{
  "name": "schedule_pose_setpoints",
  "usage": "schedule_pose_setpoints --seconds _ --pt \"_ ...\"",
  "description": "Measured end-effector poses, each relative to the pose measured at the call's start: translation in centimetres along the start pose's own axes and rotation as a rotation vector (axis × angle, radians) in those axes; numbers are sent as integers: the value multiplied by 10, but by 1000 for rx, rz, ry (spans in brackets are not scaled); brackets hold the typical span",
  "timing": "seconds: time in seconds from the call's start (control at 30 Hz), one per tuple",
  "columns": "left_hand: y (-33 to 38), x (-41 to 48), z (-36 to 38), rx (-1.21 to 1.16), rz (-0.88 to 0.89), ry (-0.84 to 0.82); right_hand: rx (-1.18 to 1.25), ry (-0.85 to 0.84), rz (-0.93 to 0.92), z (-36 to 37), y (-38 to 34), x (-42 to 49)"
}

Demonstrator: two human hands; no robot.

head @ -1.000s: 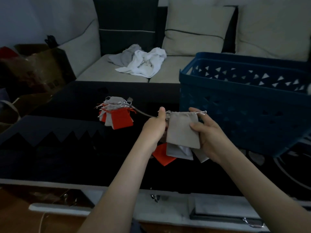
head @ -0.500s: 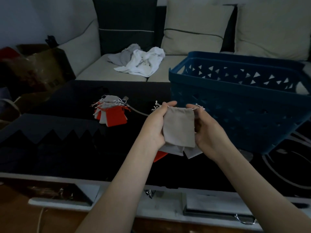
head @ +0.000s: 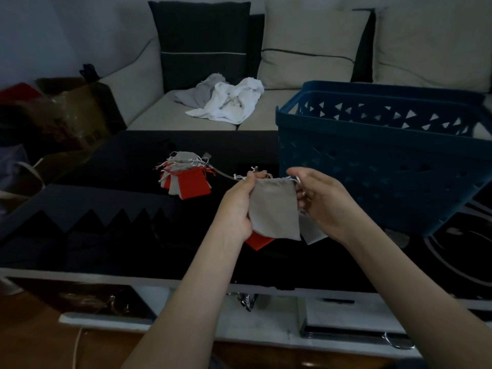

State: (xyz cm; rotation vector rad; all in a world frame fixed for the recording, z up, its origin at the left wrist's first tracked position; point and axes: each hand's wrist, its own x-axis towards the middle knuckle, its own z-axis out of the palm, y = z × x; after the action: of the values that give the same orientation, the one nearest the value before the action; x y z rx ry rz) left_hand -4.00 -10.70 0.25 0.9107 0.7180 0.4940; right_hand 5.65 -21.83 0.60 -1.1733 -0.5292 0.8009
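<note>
Both hands have closed in on the grey pouch since a second ago, and its cords are no longer stretched sideways. Left hand pinches the top left corner and right hand curls round the top right edge, holding it above the black table. Judging by the stacked pile further left, several are done; a red pouch and a pale pouch beneath the hands seem left

1. Two hands: left hand, right hand.
2. Three pouches showing between them: one grey pouch in front, one red pouch and one pale pouch behind.
3. One heap of pouches, red and grey, too overlapped to count.
4. One blue basket.
5. Three cushions: dark cushion, middle cream cushion, right cream cushion.
6. Two cloths: white cloth, grey cloth.
</note>
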Motion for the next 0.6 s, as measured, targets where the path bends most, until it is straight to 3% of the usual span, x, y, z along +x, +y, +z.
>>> schedule_pose_setpoints --seconds 0.27,0.43,0.6 --pt "7 -10 -16 16 24 20 -106 -80 27 -3 -1 -11" --pt "7 -13 -18 8 32 52 -338 -138 -9 -2 2 -9" --pt "11 -14 -18 -16 -3 134 -312 -100 -87 5 11 0"
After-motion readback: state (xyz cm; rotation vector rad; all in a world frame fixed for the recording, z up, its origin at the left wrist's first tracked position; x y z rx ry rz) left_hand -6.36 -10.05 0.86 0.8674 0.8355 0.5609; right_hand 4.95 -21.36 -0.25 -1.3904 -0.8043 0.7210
